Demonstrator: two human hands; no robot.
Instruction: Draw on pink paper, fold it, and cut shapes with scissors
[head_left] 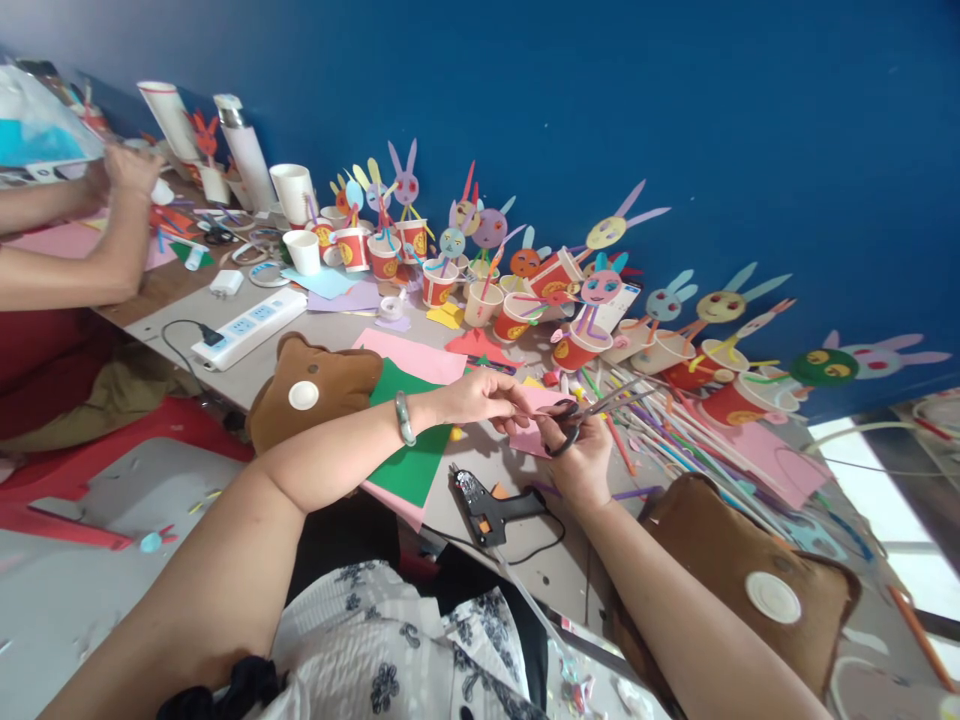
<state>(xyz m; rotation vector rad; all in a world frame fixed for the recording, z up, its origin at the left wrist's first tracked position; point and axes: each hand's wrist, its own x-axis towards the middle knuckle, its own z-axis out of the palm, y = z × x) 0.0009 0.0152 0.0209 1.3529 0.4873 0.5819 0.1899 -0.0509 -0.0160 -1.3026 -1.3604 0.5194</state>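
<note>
My left hand (480,400), with a jade-coloured bangle (405,418) at its wrist, is closed in a pinch on something small and pinkish, too small to make out. Close beside it, my right hand (586,465) grips black-handled scissors (611,402), their blades pointing away to the right. The fingertips of both hands nearly meet above a pink paper sheet (531,440). Nearer to me lies a black glue gun (480,508) with its cable on the table. Green paper (409,450) is under my left forearm.
Paper cups with rabbit figures (517,318) line the blue wall. Pipe cleaners (675,440) are heaped at right. Brown cushions (319,375) lie on both sides. A white power strip (251,328) sits at left. Another person's hands (131,170) work at far left.
</note>
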